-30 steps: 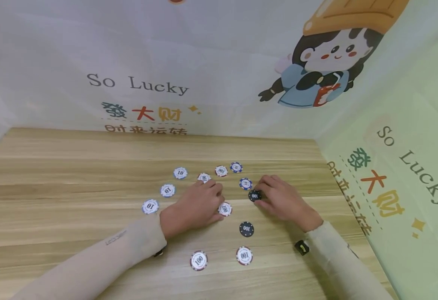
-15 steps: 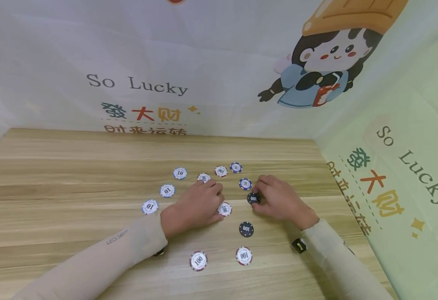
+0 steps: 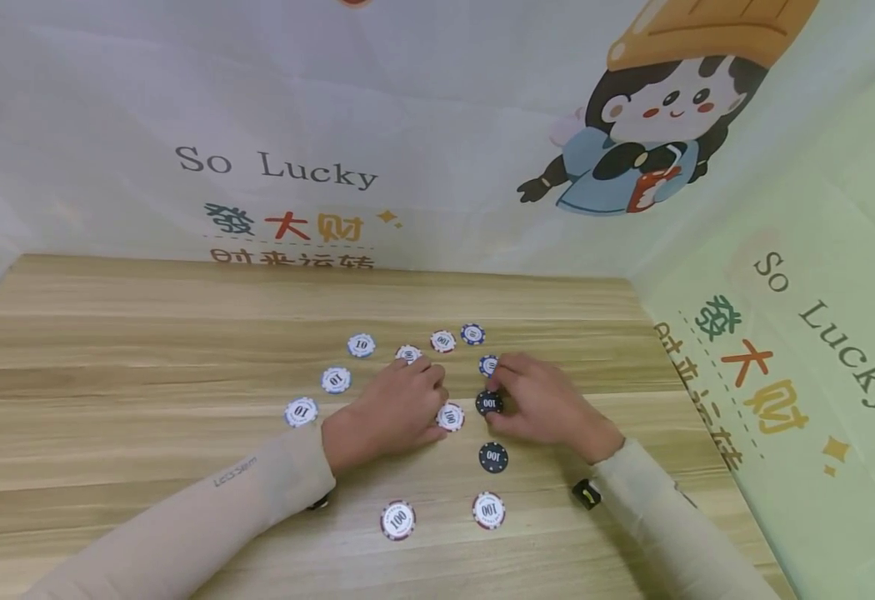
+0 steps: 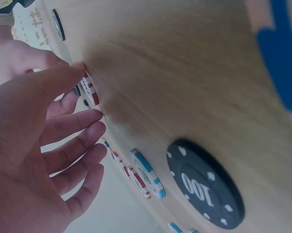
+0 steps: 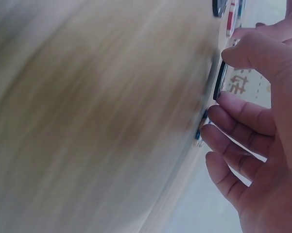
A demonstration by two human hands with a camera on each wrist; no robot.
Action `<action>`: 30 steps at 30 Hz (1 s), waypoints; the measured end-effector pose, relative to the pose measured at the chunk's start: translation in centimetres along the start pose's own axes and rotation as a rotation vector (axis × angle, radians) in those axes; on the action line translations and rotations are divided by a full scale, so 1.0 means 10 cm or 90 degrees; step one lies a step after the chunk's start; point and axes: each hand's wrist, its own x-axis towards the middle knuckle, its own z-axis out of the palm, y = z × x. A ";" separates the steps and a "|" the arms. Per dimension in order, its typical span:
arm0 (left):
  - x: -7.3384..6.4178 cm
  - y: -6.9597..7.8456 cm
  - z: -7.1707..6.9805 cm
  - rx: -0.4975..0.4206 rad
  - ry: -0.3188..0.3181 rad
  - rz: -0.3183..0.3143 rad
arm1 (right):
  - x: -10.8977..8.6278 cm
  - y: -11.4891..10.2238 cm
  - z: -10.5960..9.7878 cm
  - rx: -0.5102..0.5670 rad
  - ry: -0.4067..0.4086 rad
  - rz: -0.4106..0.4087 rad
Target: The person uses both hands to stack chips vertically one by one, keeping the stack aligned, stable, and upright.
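Observation:
My left hand (image 3: 396, 408) rests at the middle of the table, its thumb and index finger on opposite edges of a red-and-white poker chip (image 3: 450, 417) marked 100. In the left wrist view that red-and-white chip (image 4: 89, 89) lies flat on the wood between the two fingertips. Just right of it, my right hand (image 3: 546, 404) pinches a black 100 chip (image 3: 489, 404) by its rim, low at the tabletop. The right wrist view shows the black chip (image 5: 220, 80) edge-on between thumb and index finger. The right hand partly covers a dark blue chip (image 3: 487, 365).
Three light blue 10 chips (image 3: 336, 380) form a slanted row at left. Behind the hands lie red-rimmed chips (image 3: 442, 341) and another dark blue chip (image 3: 472, 334). Nearer me are a second black chip (image 3: 493, 457) and two red-rimmed chips (image 3: 397, 520). Printed cloth (image 3: 437, 142) hangs behind the table.
The right hand has slid leftward and slightly nearer to me with the black chip, toward the left hand's chip, and now overlaps the dark blue one. My left hand has stayed put.

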 end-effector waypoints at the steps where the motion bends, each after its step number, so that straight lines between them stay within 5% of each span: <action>1: 0.00 0.00 0.00 0.000 0.000 0.000 | 0.01 -0.02 0.00 0.002 0.003 -0.008; 19: -0.06 -0.02 -0.01 0.011 -0.002 -0.004 | 0.19 -0.24 0.06 0.028 -0.003 -0.076; 30: -0.08 -0.03 0.00 0.014 0.004 -0.009 | 0.22 -0.31 0.08 0.028 -0.007 -0.074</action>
